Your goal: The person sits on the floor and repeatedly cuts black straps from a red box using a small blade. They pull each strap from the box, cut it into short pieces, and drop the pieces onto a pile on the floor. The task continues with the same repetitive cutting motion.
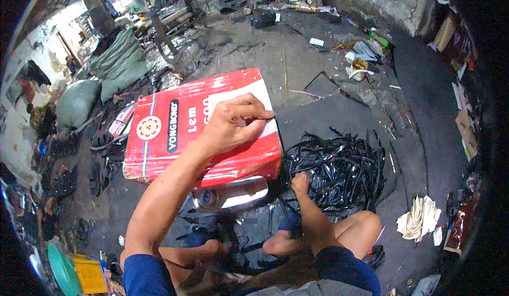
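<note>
A large red cardboard box with white and yellow print stands in front of me, its surface shiny. Over its top lies my left hand, fingers bent, with thumb and forefinger pinched together at the box's right edge; what they pinch is too small to make out. Lower, to the right of the box, my right hand is closed in a fist at the near left side of a heap of glossy black strips. Whatever is inside that fist is hidden. Under the box's near side shows a clear rounded object.
Grey-green sacks lean at the left. A crumpled cream cloth lies on the floor at the right. At lower left are a green basin and a yellow container. Scraps litter the far floor; a person is in the background.
</note>
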`<move>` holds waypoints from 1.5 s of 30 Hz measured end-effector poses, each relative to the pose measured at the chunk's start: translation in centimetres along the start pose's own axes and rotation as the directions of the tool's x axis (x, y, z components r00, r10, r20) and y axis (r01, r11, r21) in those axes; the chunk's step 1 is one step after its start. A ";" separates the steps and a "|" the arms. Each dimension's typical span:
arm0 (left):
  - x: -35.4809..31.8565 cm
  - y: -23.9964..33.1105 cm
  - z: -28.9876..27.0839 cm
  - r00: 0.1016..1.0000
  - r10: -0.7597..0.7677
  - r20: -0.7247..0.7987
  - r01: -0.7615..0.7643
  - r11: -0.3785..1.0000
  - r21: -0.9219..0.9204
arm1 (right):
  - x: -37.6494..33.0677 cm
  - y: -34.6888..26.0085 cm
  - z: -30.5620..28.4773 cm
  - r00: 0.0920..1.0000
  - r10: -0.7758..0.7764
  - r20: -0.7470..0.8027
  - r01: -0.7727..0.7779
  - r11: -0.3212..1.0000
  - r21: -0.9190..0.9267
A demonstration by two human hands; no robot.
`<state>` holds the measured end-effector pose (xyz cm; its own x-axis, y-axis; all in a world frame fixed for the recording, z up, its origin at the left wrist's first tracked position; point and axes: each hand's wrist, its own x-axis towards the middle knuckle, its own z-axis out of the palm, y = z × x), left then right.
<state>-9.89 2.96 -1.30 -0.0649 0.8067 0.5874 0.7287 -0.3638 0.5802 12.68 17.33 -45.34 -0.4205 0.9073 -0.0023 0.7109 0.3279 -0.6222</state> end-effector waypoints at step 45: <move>-18.5 7.3 13.7 0.849 -0.233 0.474 0.189 0.972 0.138 | -18.9 -16.0 -26.2 0.697 -0.598 0.395 0.370 0.772 0.517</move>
<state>5.96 -8.25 -15.65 0.0983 0.9905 0.0966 0.7903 -0.1367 0.5972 24.08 1.86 -14.82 -0.9413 0.3320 0.0611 0.1021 0.4527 -0.8858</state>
